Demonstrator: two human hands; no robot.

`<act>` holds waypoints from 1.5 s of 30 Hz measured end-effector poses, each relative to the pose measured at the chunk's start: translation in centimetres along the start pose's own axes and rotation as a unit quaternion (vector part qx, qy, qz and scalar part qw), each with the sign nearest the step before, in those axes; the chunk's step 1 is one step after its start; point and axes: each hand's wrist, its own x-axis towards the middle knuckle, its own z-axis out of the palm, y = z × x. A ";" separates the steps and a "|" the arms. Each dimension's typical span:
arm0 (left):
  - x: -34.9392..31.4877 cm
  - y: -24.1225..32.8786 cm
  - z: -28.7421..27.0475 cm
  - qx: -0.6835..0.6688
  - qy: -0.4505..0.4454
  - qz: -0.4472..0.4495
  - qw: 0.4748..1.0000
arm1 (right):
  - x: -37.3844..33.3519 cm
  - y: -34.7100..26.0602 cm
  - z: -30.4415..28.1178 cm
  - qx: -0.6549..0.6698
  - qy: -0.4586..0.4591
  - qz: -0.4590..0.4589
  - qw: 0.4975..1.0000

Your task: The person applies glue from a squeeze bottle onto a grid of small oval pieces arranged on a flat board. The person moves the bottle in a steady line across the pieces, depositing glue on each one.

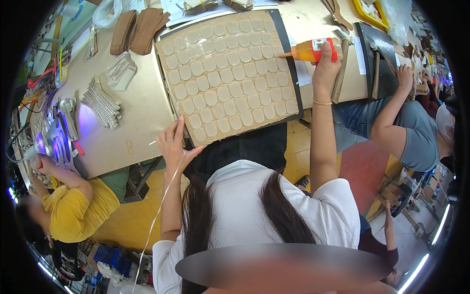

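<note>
A tan board [161, 63] with rows of pale, rounded cut-out pieces [226, 77] lies before me, tilted, over a larger black sheet [288, 36]. My right hand [325, 68] grips a yellow squeeze bottle [306, 50] with a red base and an orange nozzle. The bottle lies sideways, its nozzle tip over the board's right side near the pieces there. At the board's near left corner is my left hand [172, 147]. Its thumb and forefinger spread along the two edges, with the other fingers loosely bent.
Brown strips [139, 32], a pale bundle [121, 71] and a fanned stack of pale strips [100, 103] lie left on the table [132, 142]. Right are a hammer [342, 54], another black board [374, 54] and a yellow tray [374, 12]. People sit at both sides.
</note>
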 end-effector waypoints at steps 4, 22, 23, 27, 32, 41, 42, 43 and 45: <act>-0.1 -0.1 0.1 0.002 0.002 0.001 1.000 | 0.7 -1.0 -1.2 -0.025 0.069 0.031 0.997; 0.3 0.5 -0.5 0.000 0.013 0.003 1.000 | -1.4 -2.4 4.4 0.097 -0.133 0.036 0.986; 0.3 0.5 -0.6 -0.003 0.013 0.001 1.000 | -1.3 -2.2 4.6 0.091 -0.124 0.036 0.987; 0.4 0.5 -0.6 -0.010 0.016 0.000 1.000 | -0.9 -1.4 5.1 0.092 -0.118 0.038 0.988; 0.3 0.5 -0.5 -0.010 0.019 -0.002 1.000 | -2.0 -1.0 6.8 0.129 -0.144 0.083 0.978; 0.3 0.4 -0.7 -0.026 0.015 -0.008 1.000 | -3.2 -1.5 9.6 0.063 -0.212 0.090 0.971; 0.3 0.4 -0.6 -0.024 0.019 -0.005 1.000 | -3.4 -1.4 9.9 0.042 -0.205 0.079 0.975; 0.3 0.4 -0.6 -0.024 0.022 -0.003 0.999 | -3.5 -1.3 10.2 0.018 -0.194 0.070 0.978; 0.3 0.3 -0.6 -0.022 0.026 0.001 0.999 | -3.7 -1.2 10.7 0.015 -0.198 0.043 0.979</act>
